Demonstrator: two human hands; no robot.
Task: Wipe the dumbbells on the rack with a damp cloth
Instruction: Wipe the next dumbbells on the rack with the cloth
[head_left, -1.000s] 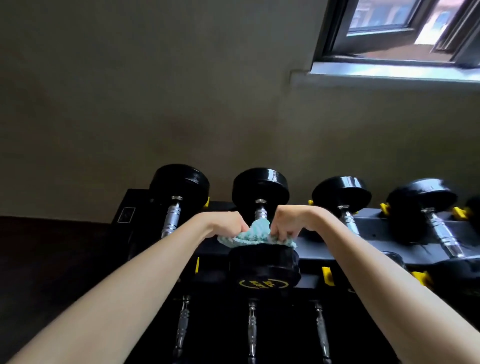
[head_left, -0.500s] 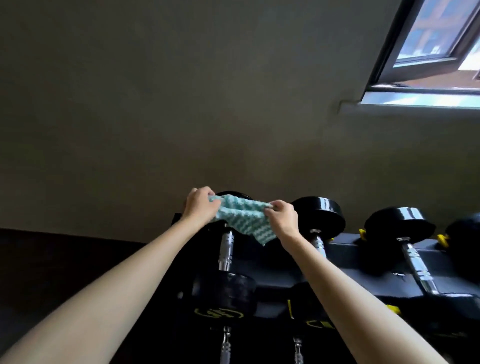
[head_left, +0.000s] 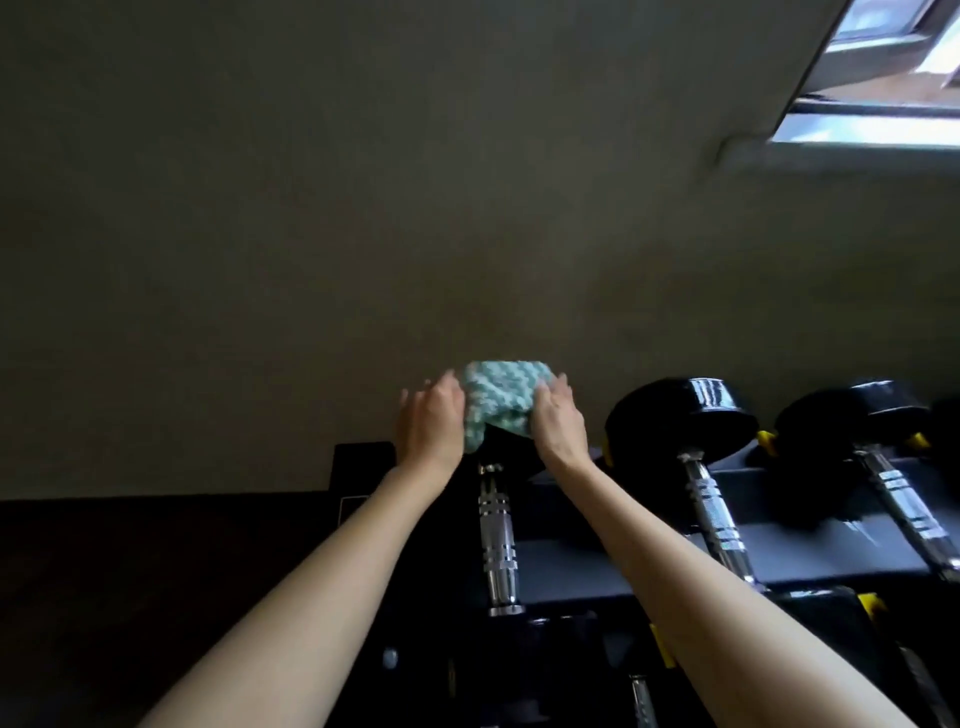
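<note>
Your left hand and right hand are bare, with knuckles and tendons faintly marked across their backs. Your left forearm and right forearm are uncovered, slender and smooth, from the wrists to the bottom edge of the head view. Your fingertips are too blurred to make out the nails.
</note>
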